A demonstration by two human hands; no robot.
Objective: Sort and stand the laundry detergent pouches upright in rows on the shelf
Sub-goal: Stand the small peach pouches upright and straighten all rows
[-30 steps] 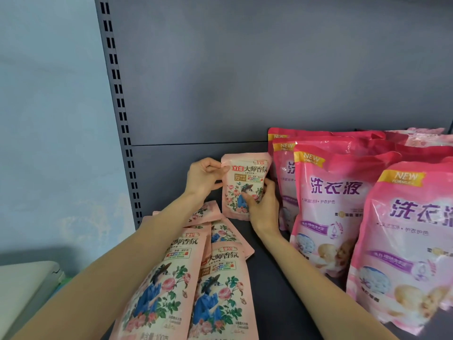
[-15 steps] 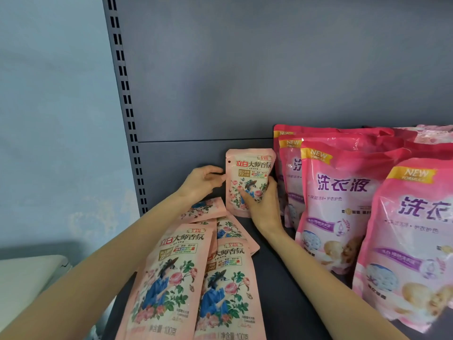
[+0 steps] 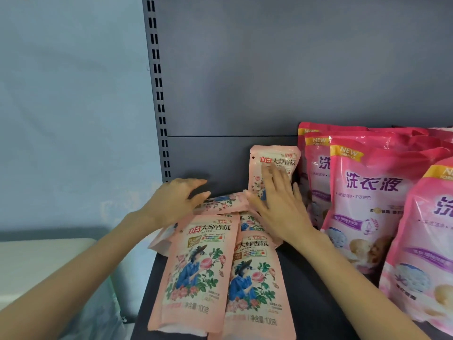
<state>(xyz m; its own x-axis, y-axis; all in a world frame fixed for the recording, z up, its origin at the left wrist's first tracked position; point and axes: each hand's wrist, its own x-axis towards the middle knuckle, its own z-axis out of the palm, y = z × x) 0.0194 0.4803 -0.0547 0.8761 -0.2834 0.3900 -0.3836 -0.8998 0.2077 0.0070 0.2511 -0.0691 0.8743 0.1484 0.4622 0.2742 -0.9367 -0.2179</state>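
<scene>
A small pale-pink floral pouch (image 3: pixel 277 163) stands upright against the shelf's back panel, beside the big pink pouches. My right hand (image 3: pixel 279 207) is in front of it with fingers spread and straight, holding nothing. My left hand (image 3: pixel 176 200) hovers with loosely curved fingers over a flat pouch (image 3: pixel 220 203) at the back of the pile. Several more small floral pouches lie flat on the dark shelf, the two nearest being a left pouch (image 3: pixel 193 271) and a right pouch (image 3: pixel 255 283).
Large bright-pink detergent pouches (image 3: pixel 367 192) stand in rows along the right of the shelf (image 3: pixel 313 303). A perforated upright (image 3: pixel 159 94) bounds the shelf on the left. A white surface (image 3: pixel 36 261) lies below left, beyond the shelf edge.
Both hands have let go of the upright pouch, which now stands on its own. My left hand has dropped toward the flat pile; my right hand has opened and drawn back slightly.
</scene>
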